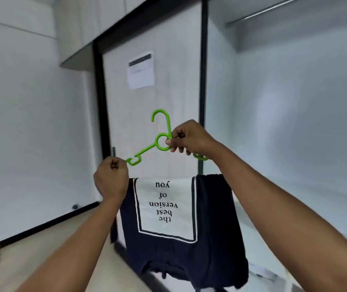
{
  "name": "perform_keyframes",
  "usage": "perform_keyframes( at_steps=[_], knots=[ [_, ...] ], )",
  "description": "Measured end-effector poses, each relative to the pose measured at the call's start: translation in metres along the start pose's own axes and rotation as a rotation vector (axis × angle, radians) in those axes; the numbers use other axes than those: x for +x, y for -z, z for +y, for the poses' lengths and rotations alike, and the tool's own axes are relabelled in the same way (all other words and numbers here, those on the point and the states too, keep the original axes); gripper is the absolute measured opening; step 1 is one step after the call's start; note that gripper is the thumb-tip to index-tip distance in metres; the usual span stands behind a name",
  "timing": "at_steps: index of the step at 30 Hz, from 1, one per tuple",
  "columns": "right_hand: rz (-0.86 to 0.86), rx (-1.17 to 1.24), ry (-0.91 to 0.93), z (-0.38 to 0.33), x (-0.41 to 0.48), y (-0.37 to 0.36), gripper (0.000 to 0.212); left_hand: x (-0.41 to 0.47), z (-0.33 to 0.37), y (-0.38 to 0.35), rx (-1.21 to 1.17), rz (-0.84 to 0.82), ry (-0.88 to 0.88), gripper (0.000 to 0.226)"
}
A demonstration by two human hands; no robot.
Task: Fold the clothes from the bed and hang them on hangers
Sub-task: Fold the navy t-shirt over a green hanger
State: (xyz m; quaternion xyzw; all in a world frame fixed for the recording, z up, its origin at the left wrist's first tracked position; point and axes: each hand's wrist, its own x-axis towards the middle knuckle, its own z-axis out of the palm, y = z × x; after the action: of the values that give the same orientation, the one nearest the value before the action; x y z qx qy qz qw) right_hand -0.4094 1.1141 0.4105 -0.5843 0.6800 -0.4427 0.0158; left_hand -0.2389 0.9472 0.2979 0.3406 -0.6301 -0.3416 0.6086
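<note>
Presently, L hand (111, 180) grips hanger (145, 151) end, R hand (191, 138) pinches its neck, so hook (160, 111) points up, navy garment (210, 207) draped below both.

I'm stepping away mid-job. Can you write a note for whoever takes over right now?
Left hand: grips the hanger's left end.
Right hand: fingers pinch its ring under the hook.
Shirt: folded, hanging below the hanger, seemingly over its bar.
Done: shirt folded and on the hanger.
Left: hook it on the rail, upper right. The bed is out of view.
</note>
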Motion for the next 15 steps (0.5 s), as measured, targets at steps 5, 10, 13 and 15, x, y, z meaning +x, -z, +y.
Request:
perform_keyframes(
  at_steps=[5, 10, 13, 15],
  knots=[
    [0.152, -0.178, -0.073, 0.035, 0.001, 0.112, 0.031, 0.015, 0.052, -0.125, -0.144, -0.074, -0.213, 0.013],
    [0.329, -0.305, -0.12, 0.046, 0.029, 0.2, 0.029, 0.048, 0.094, -0.216, -0.297, -0.33, -0.314, 0.015],
    [0.428, -0.384, -0.15, 0.05, 0.049, 0.243, 0.03, 0.068, 0.11, -0.265, -0.287, -0.424, -0.47, 0.019],
    [0.502, -0.431, -0.164, 0.055, 0.064, 0.267, 0.03, 0.082, 0.118, -0.298, -0.241, -0.512, -0.543, 0.036]
  ],
)
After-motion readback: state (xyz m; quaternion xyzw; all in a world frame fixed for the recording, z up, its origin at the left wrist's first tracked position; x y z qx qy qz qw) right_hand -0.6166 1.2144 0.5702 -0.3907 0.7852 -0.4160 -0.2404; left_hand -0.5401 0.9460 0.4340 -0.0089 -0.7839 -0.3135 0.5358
